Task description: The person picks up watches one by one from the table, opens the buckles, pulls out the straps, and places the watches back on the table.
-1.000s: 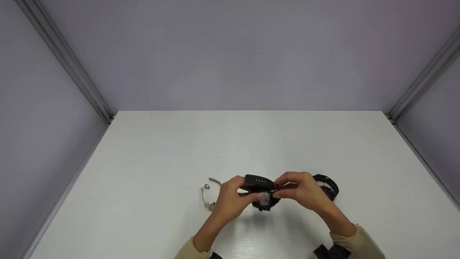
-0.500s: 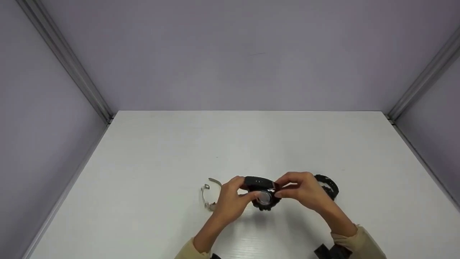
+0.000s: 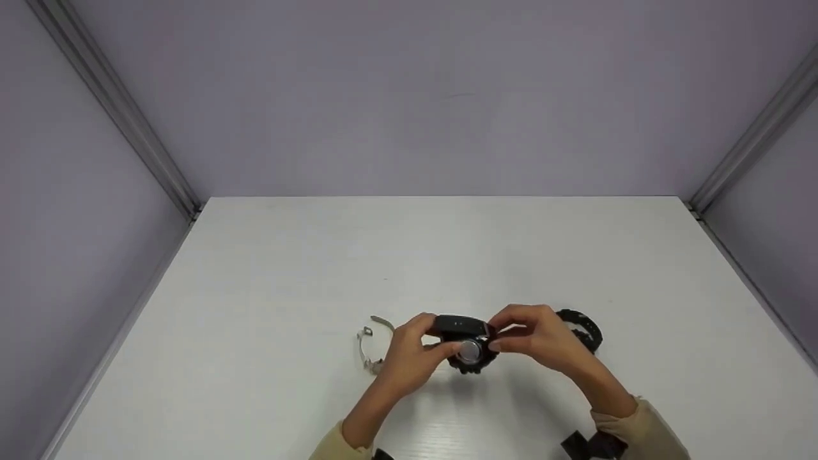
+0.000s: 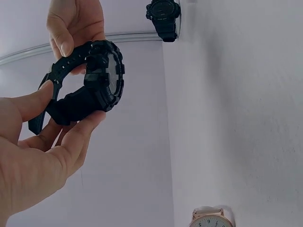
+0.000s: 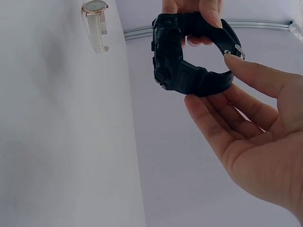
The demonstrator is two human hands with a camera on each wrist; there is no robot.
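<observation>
A white-strapped watch (image 3: 367,348) and a second black watch (image 3: 580,329) lie on the white table (image 3: 447,255)

Two watches lie on the table (image 3: 268,268), both toward its near edge, and a third is held above the tabletop between them. The held watch (image 3: 468,342) sits roughly at the middle of the near edge's span, with the left hand (image 3: 409,358) on its left side and the right hand (image 3: 543,342) on its right. The watch with the thin strap (image 3: 370,345) lies on the table just left of the left hand. The second chunky watch (image 3: 583,331) lies on the table just right of the right hand, partly behind it. All three stand well apart from the far edge and both side edges.
</observation>
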